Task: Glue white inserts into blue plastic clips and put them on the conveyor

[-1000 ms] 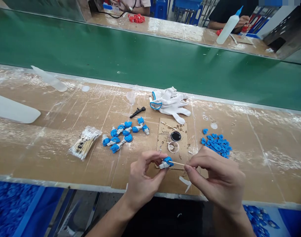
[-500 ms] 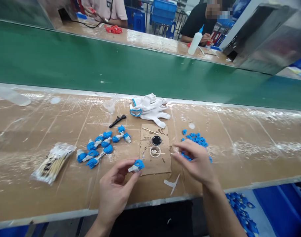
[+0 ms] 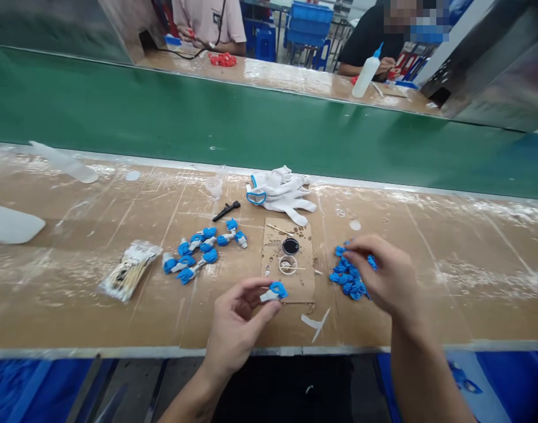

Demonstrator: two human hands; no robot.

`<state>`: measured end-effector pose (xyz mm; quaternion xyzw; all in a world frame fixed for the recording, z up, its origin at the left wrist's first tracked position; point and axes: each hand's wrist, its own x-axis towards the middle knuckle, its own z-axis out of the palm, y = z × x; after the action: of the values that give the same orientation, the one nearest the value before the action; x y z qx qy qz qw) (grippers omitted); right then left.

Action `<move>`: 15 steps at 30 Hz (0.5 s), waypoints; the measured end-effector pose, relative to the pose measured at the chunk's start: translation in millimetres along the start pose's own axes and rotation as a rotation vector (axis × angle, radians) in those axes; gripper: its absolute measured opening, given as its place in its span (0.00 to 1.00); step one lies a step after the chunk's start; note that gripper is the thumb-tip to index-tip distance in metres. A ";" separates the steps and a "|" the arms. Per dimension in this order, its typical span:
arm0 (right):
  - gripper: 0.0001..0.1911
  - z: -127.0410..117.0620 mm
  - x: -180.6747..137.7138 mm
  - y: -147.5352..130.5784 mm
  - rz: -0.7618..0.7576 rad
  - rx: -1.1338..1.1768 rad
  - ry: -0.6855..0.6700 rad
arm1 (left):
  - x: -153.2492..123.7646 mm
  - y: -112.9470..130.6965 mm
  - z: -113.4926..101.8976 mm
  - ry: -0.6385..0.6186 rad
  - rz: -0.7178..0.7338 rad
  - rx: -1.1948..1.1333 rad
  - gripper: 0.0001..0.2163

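Observation:
My left hand (image 3: 244, 323) pinches a small blue-and-grey plastic part (image 3: 277, 290) between thumb and fingers, just in front of the cardboard piece. Over a pile of small blue plastic pieces (image 3: 350, 279), my right hand (image 3: 386, 273) has its thumb and index finger closed at the pile's upper left, with a blue piece (image 3: 347, 242) at the fingertips. Part of the pile is hidden behind that hand. On the cardboard (image 3: 304, 288) stand a cup of dark liquid (image 3: 290, 246) and a clear cup (image 3: 288, 264) with a cotton swab across it.
Several blue-and-grey parts (image 3: 210, 256) lie left of the cardboard, beside a black tool (image 3: 226, 211) and a bag of cotton swabs (image 3: 131, 270). White gloves (image 3: 281, 194) rest behind. A green belt (image 3: 251, 123) separates two people working opposite.
My right hand has moved from beside the cardboard to the blue pile and closed at it. The left hand keeps its part. The camera view has shifted left.

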<state>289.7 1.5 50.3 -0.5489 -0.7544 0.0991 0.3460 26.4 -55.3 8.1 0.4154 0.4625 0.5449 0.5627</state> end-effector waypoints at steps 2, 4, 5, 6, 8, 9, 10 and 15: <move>0.08 7.9 -25.6 -37.3 -0.123 0.098 0.076 | -1.5 1.7 7.2 -0.014 0.043 -0.004 0.10; 0.17 22.5 -45.3 -65.8 -0.171 0.155 0.134 | -3.9 1.7 12.9 0.003 0.115 0.009 0.11; 0.20 30.6 -51.7 -75.3 -0.183 0.168 0.160 | -5.5 1.1 14.8 0.014 0.150 0.021 0.11; 0.23 38.1 -55.9 -81.5 -0.192 0.175 0.182 | -7.2 0.2 16.2 0.025 0.176 0.039 0.11; 0.25 48.9 -58.8 -86.1 -0.216 0.166 0.209 | -10.4 -1.9 17.5 0.041 0.214 0.086 0.10; 0.25 51.8 -58.5 -86.0 -0.231 0.157 0.215 | -11.7 -2.8 17.6 0.046 0.233 0.112 0.09; 0.25 53.3 -57.9 -85.2 -0.245 0.151 0.211 | -12.7 -3.5 17.5 0.049 0.250 0.138 0.09; 0.19 52.2 -55.2 -84.8 -0.285 0.211 0.156 | -13.7 -4.3 16.9 0.046 0.333 0.223 0.11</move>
<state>201.1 -68.0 33.7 -0.4034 -0.7807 0.0848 0.4696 44.1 -68.7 8.6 0.5334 0.4576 0.5850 0.4047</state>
